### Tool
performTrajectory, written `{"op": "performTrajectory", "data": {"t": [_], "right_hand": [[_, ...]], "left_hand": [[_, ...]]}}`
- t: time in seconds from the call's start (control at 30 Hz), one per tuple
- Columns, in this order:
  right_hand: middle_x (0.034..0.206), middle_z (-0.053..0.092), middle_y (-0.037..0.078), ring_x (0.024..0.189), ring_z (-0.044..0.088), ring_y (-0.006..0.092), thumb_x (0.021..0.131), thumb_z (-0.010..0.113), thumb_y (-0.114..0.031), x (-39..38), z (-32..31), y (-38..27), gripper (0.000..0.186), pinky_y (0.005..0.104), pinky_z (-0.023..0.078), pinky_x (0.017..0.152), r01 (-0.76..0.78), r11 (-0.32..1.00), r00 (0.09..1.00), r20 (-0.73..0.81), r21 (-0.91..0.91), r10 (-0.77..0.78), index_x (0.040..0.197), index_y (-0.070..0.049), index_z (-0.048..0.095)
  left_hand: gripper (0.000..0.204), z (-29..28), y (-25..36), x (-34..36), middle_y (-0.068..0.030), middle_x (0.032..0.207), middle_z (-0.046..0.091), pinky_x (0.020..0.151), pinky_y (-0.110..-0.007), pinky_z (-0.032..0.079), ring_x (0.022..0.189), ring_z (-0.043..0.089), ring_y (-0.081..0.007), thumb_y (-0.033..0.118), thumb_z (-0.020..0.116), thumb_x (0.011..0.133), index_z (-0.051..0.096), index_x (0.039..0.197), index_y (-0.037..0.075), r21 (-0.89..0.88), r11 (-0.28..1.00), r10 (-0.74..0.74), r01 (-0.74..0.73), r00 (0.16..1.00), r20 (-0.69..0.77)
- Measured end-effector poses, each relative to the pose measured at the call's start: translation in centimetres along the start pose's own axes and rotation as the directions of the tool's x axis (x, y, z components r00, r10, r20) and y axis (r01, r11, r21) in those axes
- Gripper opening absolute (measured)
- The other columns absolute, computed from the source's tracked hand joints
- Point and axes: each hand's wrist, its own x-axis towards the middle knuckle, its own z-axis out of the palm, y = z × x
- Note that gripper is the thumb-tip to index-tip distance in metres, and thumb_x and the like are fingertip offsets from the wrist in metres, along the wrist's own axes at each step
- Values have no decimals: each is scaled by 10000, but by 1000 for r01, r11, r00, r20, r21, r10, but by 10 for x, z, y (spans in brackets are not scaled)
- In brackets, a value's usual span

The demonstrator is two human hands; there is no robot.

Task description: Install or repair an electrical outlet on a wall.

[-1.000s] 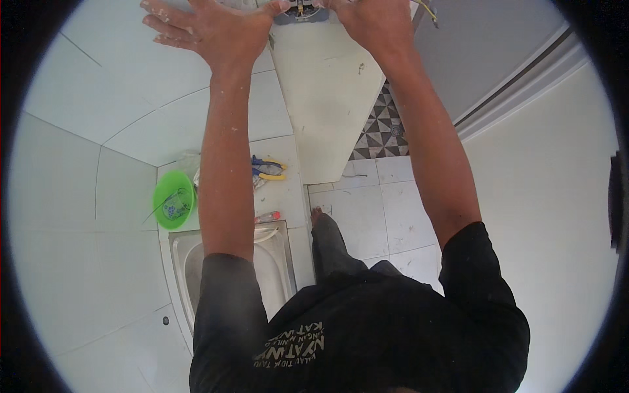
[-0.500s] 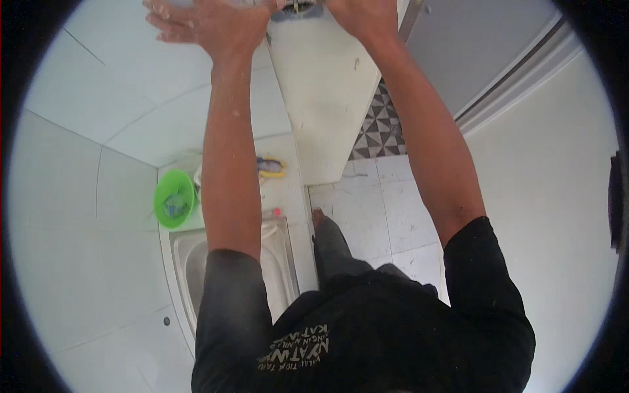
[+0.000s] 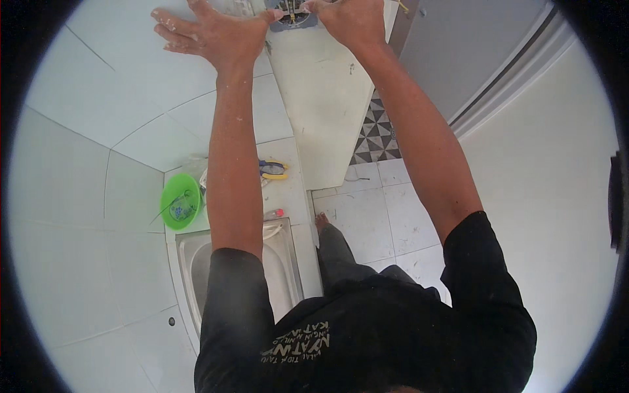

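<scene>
One green bowl (image 3: pixel 169 200) sits furthest left on the white counter, right up by the tiled wall, with some bluish stuff and a thin wire in it. Then there's the person's left hand (image 3: pixel 232 38), up high with fingers splayed wide and whitish smears on them, only the thumb reaching over to the socket. Below that, a metal sink (image 3: pixel 278 268) is partly covered by the forearm. Pliers (image 3: pixel 275 175) with blue and yellow handles lie on the counter just past the arm, near a small red-ended thing (image 3: pixel 279 213). At the top edge is the wall socket (image 3: pixel 293 25), innards exposed, between the two thumbs. Right hand (image 3: pixel 350 25) is on its other side, thumb at the socket; the fingers are mostly cut off, so can't tell how tight that grip is. Furthest right, a grey door (image 3: pixel 468 52).
</scene>
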Motion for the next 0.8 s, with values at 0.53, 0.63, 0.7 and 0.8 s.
{"op": "performTrajectory", "data": {"t": [0.53,0.63,0.7,0.8], "right_hand": [[623,614,155,560,553,223,787,760,-233,-9,-5,5,302,400,483,588,18,996,982,-186,-85,-33,703,35,651],[629,620,151,568,568,225,789,769,-227,1,-11,4,291,393,489,594,-114,993,993,13,-14,115,699,25,655],[635,622,148,568,571,226,790,775,-216,-2,-9,0,279,396,490,598,-163,986,987,11,38,162,696,19,657],[644,627,146,572,574,228,786,784,-210,-9,3,5,279,403,497,602,-42,977,983,-181,-211,4,703,22,654]], "left_hand": [[464,-1,-8,48,-169,1588,295,1172,-679,60,1489,176,-424,534,688,849,664,1238,284,-552,558,758,-619,651,37],[452,3,-16,46,-114,1577,342,1181,-673,63,1489,197,-399,515,685,851,651,1254,313,-404,527,834,-748,546,78],[475,8,-19,34,-90,1567,370,1185,-671,69,1490,205,-385,503,697,840,638,1275,322,248,382,921,-890,390,-16],[574,8,-5,10,-88,1546,399,1189,-663,95,1483,224,-385,480,760,775,615,1306,316,350,433,867,-831,490,90]]}}
